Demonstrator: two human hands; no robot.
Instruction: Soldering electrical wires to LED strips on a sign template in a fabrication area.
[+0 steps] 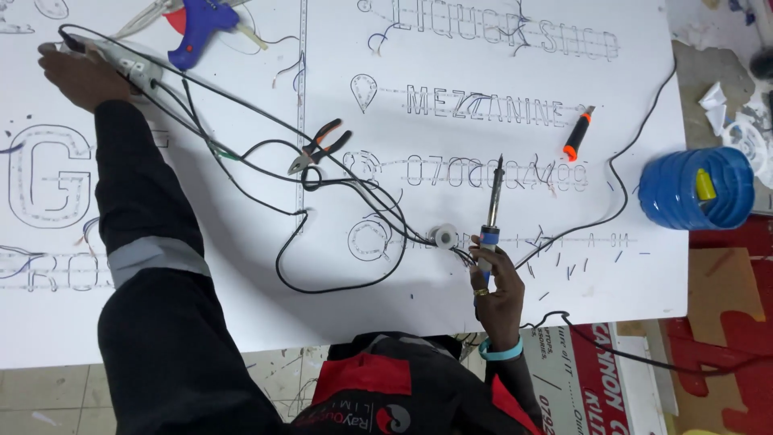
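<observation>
My right hand (498, 294) grips the blue handle of a soldering iron (492, 205), held upright with its tip pointing away over the white sign board (241, 314). A small reel of solder wire (444, 235) lies just left of the iron. My left hand (76, 76) reaches to the far left corner and closes on the end of a grey extension socket (133, 68), where a black plug sits. Black cables (338, 283) run from the socket across the board toward the iron.
On the board lie a blue glue gun (197, 28), orange-handled pliers (322, 145) and an orange-and-black pen-like tool (578, 133). A blue coil of strip (696, 187) holding a yellow piece stands at the right edge. Outlined letters cover the board.
</observation>
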